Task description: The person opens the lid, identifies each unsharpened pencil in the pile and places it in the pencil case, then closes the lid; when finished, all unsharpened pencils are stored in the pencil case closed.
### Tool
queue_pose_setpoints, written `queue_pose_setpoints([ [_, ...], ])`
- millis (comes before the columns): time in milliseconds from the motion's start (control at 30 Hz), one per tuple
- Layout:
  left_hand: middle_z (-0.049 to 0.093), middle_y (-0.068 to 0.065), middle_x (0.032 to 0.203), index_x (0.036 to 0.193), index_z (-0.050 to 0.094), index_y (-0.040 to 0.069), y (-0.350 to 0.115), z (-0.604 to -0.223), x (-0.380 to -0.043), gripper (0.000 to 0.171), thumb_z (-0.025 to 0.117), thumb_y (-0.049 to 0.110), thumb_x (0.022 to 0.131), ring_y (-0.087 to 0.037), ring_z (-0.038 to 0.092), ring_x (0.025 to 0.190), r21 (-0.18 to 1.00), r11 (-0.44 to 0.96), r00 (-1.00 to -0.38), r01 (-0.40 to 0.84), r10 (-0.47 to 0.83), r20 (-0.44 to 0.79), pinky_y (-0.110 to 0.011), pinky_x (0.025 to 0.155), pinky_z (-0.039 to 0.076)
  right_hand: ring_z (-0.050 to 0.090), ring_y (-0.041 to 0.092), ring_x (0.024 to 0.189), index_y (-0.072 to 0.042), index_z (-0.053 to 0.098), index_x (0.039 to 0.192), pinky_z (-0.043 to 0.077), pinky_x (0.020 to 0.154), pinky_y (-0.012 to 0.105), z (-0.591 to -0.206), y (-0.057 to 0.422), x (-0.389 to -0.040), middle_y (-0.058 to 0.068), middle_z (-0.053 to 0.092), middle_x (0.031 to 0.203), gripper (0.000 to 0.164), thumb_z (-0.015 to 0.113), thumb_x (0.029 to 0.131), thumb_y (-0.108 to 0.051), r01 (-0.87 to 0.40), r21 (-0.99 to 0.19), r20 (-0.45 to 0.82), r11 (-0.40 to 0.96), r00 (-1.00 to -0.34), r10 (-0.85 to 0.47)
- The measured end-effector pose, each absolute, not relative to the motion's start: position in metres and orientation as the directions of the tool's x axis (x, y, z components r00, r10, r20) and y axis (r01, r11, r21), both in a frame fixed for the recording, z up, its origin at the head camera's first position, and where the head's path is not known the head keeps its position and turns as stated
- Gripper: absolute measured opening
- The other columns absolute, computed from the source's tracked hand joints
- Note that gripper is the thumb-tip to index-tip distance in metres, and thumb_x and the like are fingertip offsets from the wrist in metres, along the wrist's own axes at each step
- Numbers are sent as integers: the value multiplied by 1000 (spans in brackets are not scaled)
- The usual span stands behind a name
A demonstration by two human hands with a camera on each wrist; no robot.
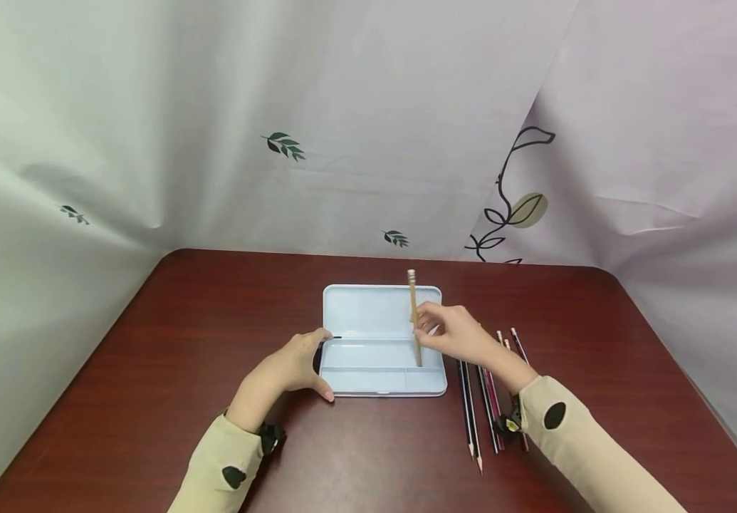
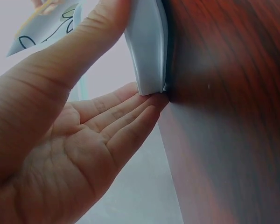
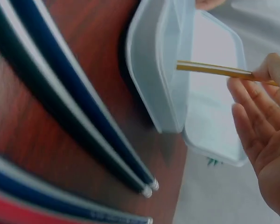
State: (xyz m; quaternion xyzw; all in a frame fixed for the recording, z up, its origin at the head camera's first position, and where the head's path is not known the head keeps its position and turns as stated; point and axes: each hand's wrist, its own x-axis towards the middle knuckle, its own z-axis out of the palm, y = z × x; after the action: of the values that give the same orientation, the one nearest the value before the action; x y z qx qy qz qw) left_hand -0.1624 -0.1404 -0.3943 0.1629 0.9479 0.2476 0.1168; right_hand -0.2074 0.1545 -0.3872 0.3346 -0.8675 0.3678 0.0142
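My right hand (image 1: 454, 331) pinches a yellow pencil (image 1: 415, 306) between thumb and fingertips. The pencil stands nearly upright, eraser end up, its lower end over the right part of an open pale-blue hinged case (image 1: 368, 381); whether it touches the bottom I cannot tell. My left hand (image 1: 294, 363) holds the case's left end, thumb at the front corner and fingers near the hinge. In the left wrist view, those fingers (image 2: 116, 119) reach against the case's side (image 2: 147, 51). From the right wrist, the pencil (image 3: 214, 69) shows above the case's wall (image 3: 149, 60).
Several dark pencils (image 1: 464, 406) and a red one (image 1: 492, 406) lie on the brown table (image 1: 150, 399) to the right of the case, partly under my right forearm. The case's raised lid (image 1: 364, 310) leans back. A pale curtain (image 1: 342, 107) hangs behind the table.
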Motion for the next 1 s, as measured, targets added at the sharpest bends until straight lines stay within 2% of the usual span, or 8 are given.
queue_pose_setpoints([
  [133, 57, -21, 120, 123, 48, -3, -140, -394, -163, 95, 93, 30, 47, -29, 54, 111, 507, 826, -920, 248, 365, -144, -44, 93, 44, 61, 4, 73, -9, 65, 98, 51, 64, 19, -388, 145, -207, -6, 65, 78, 20, 66, 79, -8, -622, -558, 183, 550, -738, -649],
  [367, 57, -20, 120, 123, 48, -2, -140, -395, -164, 95, 93, 30, 47, -29, 53, 111, 505, 833, -926, 227, 346, -154, -44, 94, 43, 59, 4, 68, -15, 71, 93, 45, 59, 17, -393, 135, -204, -12, 64, 74, 15, 66, 78, -13, -733, -393, 83, 556, -630, -772],
  [533, 57, -19, 119, 124, 47, -2, -139, -396, -164, 96, 93, 31, 47, -29, 53, 110, 491, 842, -927, 224, 340, -160, -44, 94, 43, 59, 0, 74, -15, 73, 95, 48, 67, 20, -396, 134, -201, -10, 68, 81, 13, 66, 84, -15, -745, -388, 18, 543, -595, -803],
  [733, 56, -19, 121, 124, 47, -2, -138, -396, -164, 96, 93, 30, 47, -28, 53, 112, 497, 840, -928, 216, 336, -164, -43, 94, 43, 62, 6, 86, -12, 72, 99, 50, 78, 28, -393, 137, -202, -5, 69, 92, 14, 62, 89, -14, -739, -408, -52, 536, -567, -822],
  [1000, 55, -20, 124, 125, 47, -1, -138, -395, -165, 96, 93, 29, 47, -29, 52, 114, 499, 837, -925, 223, 343, -162, -43, 95, 43, 61, 8, 92, -8, 70, 105, 51, 80, 24, -391, 152, -206, -2, 69, 98, 19, 60, 91, -16, -638, -553, -112, 536, -580, -807],
])
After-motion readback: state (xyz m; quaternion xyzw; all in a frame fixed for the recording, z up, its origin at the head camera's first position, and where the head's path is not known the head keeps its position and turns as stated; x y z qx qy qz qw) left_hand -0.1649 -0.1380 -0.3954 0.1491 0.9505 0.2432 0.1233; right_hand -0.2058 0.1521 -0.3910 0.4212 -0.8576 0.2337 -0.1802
